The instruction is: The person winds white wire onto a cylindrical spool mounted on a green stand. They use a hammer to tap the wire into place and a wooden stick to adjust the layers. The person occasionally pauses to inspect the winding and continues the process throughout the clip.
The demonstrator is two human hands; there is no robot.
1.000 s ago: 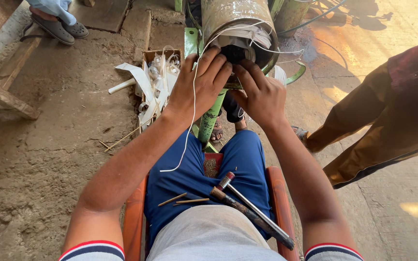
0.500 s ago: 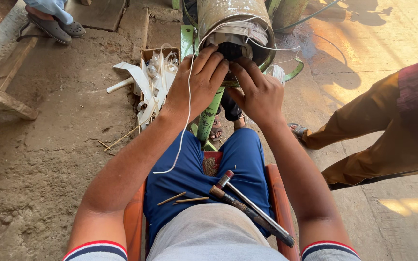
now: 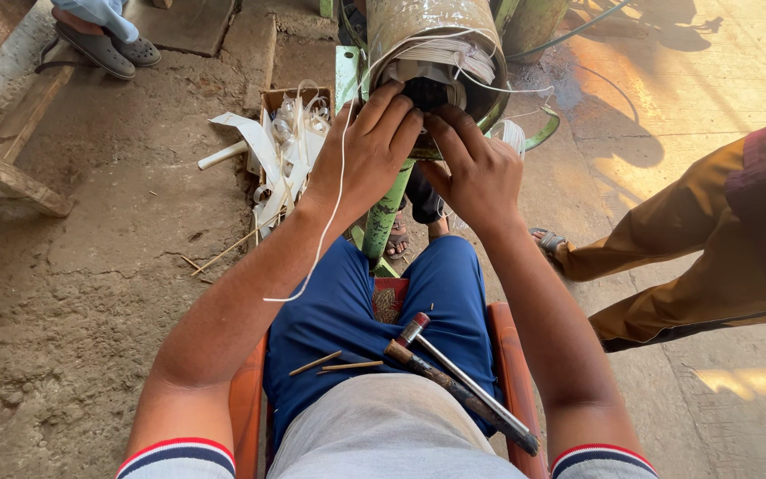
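— Both hands were up at the open end of the metal cylinder (image 3: pixel 427 35), weren't they?

— Yes. Left hand (image 3: pixel 367 151) had its fingers curled onto the white winding (image 3: pixel 441 60) at the rim; right hand (image 3: pixel 479 164) pressed its fingertips in just beside it, at the dark core. Neither was shut around a tool.

— And the thin white cord (image 3: pixel 334 191)?

— It trailed from the cylinder down across the left wrist and forearm, ending loose over the blue trousers.

— Where did the cylinder sit?

— On a green stand (image 3: pixel 383 213) straight ahead of the knees, above the dirt floor.

— Anything on the lap?

— A hammer (image 3: pixel 454 377) lay slantwise across it, with two small wooden sticks (image 3: pixel 339 364) beside. A box of white scraps (image 3: pixel 285 142) stood left of the stand; another person's brown-trousered leg (image 3: pixel 684 266) was at the right.
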